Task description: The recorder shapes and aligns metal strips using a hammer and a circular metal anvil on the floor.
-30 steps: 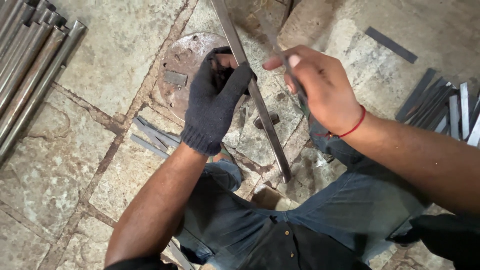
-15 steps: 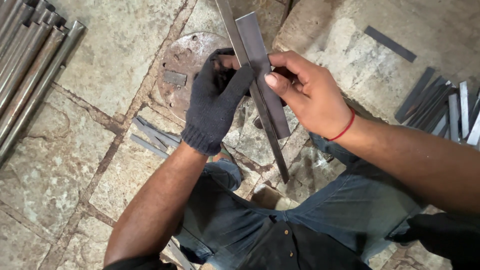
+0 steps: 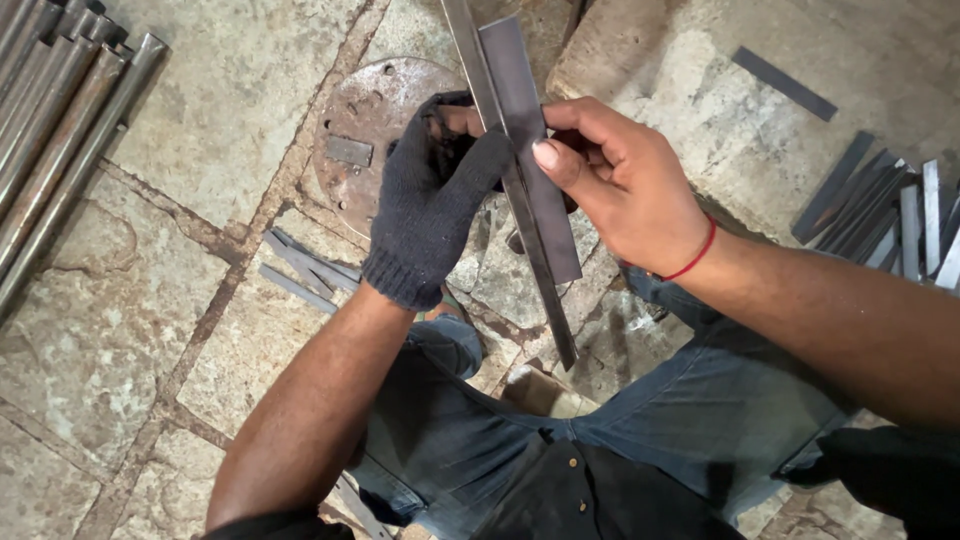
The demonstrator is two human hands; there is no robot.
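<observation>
Above the stone floor (image 3: 180, 130), I am clamping my gloved left hand (image 3: 430, 200) on a long steel bar (image 3: 520, 215) while my bare right hand (image 3: 620, 185) is pinching a flat strip (image 3: 530, 140) against it.

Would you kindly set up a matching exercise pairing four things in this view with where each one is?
Things:
1. left hand
2. right hand
3. round metal plate
4. metal pipes

Places or states:
a. lies flat on the stone floor, behind the gloved hand
b. bare, red string at the wrist, thumb pressed on the flat metal strip
c. bundled at the left edge of the view
d. in a dark knitted glove, gripping the long angle bar

Pairs: 1-d, 2-b, 3-a, 4-c
</observation>
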